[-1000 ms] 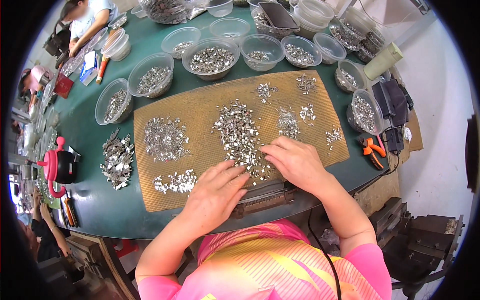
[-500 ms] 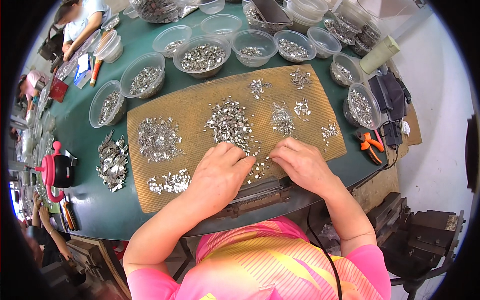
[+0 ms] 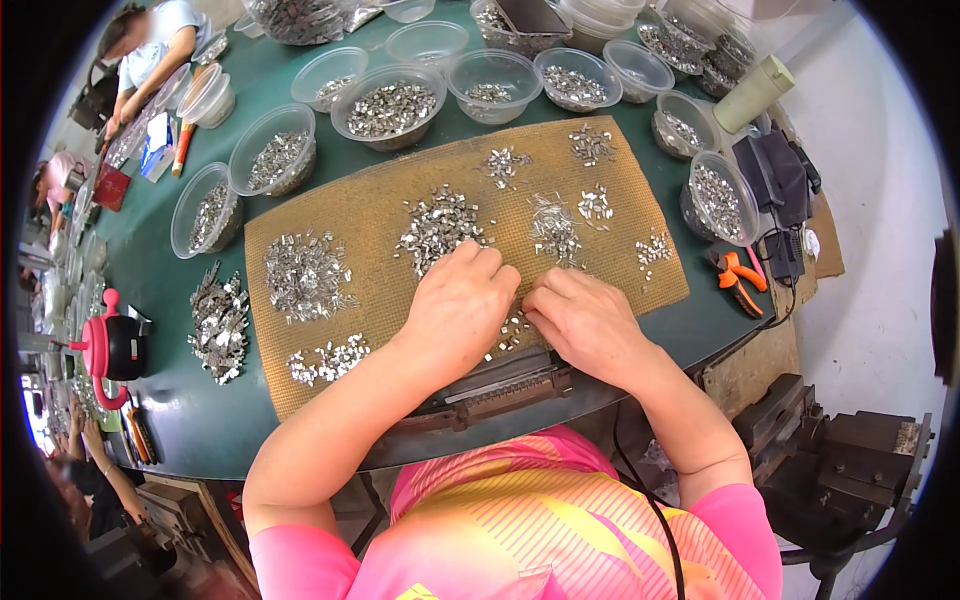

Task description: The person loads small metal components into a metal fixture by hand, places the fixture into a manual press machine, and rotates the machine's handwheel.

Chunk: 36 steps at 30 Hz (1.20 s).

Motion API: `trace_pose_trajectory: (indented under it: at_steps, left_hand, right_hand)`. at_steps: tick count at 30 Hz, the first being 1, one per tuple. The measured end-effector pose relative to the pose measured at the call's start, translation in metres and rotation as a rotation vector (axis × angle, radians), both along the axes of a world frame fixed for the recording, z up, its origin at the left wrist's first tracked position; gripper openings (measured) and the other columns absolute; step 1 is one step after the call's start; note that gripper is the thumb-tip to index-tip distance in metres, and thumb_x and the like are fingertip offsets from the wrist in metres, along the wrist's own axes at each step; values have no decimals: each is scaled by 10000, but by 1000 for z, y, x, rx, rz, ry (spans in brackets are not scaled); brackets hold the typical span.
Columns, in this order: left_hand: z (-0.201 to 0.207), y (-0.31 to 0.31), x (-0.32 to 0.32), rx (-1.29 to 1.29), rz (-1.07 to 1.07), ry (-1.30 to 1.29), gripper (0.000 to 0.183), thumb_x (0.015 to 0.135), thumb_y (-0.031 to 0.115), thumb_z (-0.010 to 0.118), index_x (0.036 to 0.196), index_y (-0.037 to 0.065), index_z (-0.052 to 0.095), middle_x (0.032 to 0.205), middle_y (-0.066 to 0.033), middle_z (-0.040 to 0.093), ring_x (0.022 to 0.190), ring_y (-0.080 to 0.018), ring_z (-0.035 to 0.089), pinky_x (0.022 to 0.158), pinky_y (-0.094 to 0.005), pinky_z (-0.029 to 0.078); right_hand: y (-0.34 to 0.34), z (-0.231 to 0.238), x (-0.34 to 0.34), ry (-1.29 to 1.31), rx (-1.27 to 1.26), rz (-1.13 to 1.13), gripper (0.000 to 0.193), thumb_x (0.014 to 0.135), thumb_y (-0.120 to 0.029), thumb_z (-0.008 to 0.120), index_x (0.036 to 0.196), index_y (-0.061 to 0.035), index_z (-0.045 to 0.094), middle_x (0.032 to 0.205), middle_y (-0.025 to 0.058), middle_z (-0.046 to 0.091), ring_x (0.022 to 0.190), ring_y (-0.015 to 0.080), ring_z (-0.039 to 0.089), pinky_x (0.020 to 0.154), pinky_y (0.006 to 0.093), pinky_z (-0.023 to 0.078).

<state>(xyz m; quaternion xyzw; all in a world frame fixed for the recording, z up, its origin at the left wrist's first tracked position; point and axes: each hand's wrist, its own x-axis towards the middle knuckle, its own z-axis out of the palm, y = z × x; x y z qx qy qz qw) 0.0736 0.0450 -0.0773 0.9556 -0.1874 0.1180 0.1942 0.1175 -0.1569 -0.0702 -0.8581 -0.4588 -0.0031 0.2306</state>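
Observation:
My left hand point(image 3: 462, 305) is at the near edge of the central pile of small silvery metal pieces point(image 3: 438, 225), fingers curled down and pressed together. Close by on its right, my right hand point(image 3: 583, 318) has thumb and fingers bent inward in a pinch. Both sets of fingertips are partly hidden, so what they hold cannot be made out. A few loose metal pieces point(image 3: 512, 333) lie between the hands. Beneath everything is a tan textured mat point(image 3: 380, 205). Just in front of me, a dark metal bar point(image 3: 490, 393) runs along the table edge.
Other metal heaps lie on the mat, one large one point(image 3: 305, 275) at left. Clear plastic bowls point(image 3: 388, 105) of pieces curve around its far side. Orange-handled pliers point(image 3: 738, 283) lie right; a pink-and-black pot point(image 3: 110, 345) stands left. Another person point(image 3: 155, 50) sits far left.
My left hand has moved forward and to the right, onto the near edge of the central pile. My right hand has shifted slightly left, narrowing the gap. The whole view has shifted a little.

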Motion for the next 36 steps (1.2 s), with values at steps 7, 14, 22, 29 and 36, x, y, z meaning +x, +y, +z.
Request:
trace_pose_trajectory:
  at_steps: [7, 14, 22, 29, 36]
  left_hand:
    - [-1, -4, -2, -50, -9, -25, 118, 829, 82, 743, 887, 47, 646, 885, -96, 593, 924, -307, 587, 828, -411, 516]
    - [11, 9, -36, -216, 67, 86, 132, 916, 77, 701, 998, 42, 603, 902, -136, 641, 875, -343, 637, 773, -442, 519]
    - [15, 17, -75, -480, 190, 174, 164, 887, 0, 730, 1023, 14, 639, 915, -128, 668, 845, -312, 667, 754, -395, 529]
    - [10, 14, -91, -454, 155, 159, 125, 869, 2, 744, 975, 16, 678, 926, -109, 686, 878, -302, 674, 765, -389, 531]
    - [11, -7, -85, -544, 108, 223, 123, 868, 25, 746, 967, 26, 673, 921, -114, 688, 837, -322, 670, 746, -408, 533]
  right_hand:
    - [-13, 3, -4, 26, 64, 64, 131, 878, -105, 723, 953, -61, 625, 934, 73, 605, 878, 289, 645, 750, 412, 533]
    - [-33, 11, -30, 165, 136, 164, 166, 862, -80, 744, 964, -70, 612, 1014, 57, 646, 920, 285, 655, 788, 406, 523]
    - [-32, 9, -33, 158, 113, 195, 148, 859, -92, 764, 971, -84, 667, 1011, 36, 687, 937, 268, 672, 814, 393, 518]
    - [-11, 1, -21, 131, 118, -40, 150, 880, -156, 763, 997, -92, 696, 962, 58, 679, 864, 271, 688, 702, 388, 545]
    - [-1, -4, -13, 69, -5, -31, 162, 886, -195, 749, 923, -95, 627, 866, 65, 600, 830, 287, 671, 680, 429, 544]
